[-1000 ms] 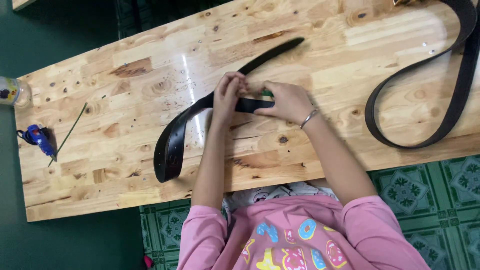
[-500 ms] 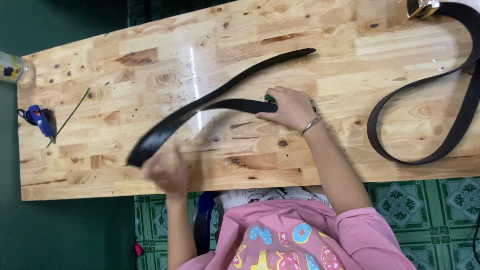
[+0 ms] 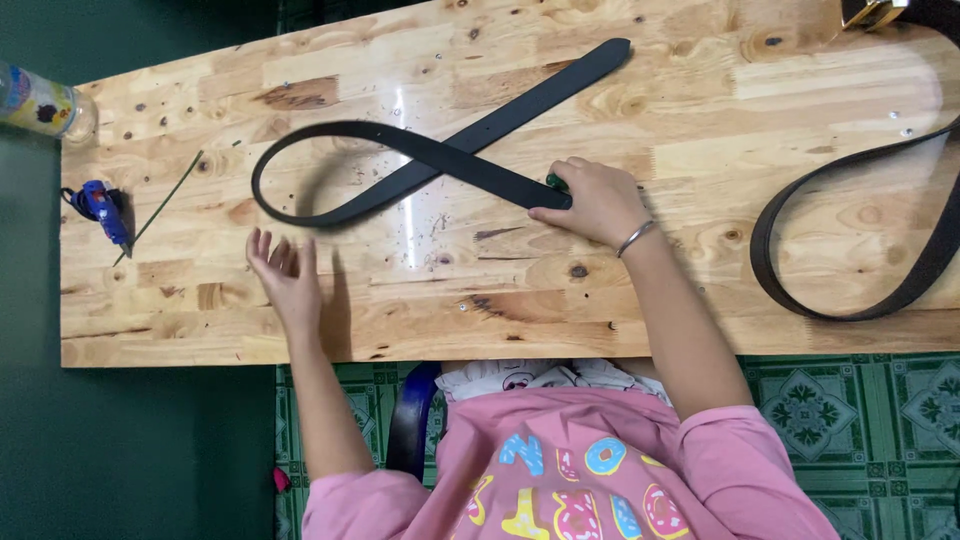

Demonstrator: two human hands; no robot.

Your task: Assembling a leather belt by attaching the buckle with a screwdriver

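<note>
Right hand (image 3: 597, 200) pinning black belt (image 3: 440, 160) end, perhaps gripping | left hand (image 3: 285, 275) fingers spread | colourful-labelled bottle (image 3: 40, 100) top-left corner

One head camera looks steeply down, fairly near, onto the wooden tabletop (image 3: 700, 110).

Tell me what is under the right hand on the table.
The right hand presses one end of the looped black belt onto the wooden table. A green bit peeks out; the rest is covered.

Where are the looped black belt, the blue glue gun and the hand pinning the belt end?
looped black belt (image 3: 300, 213), head view, bend of its loop.
blue glue gun (image 3: 101, 203), head view, body.
right hand (image 3: 595, 200), head view, back of hand.
</note>
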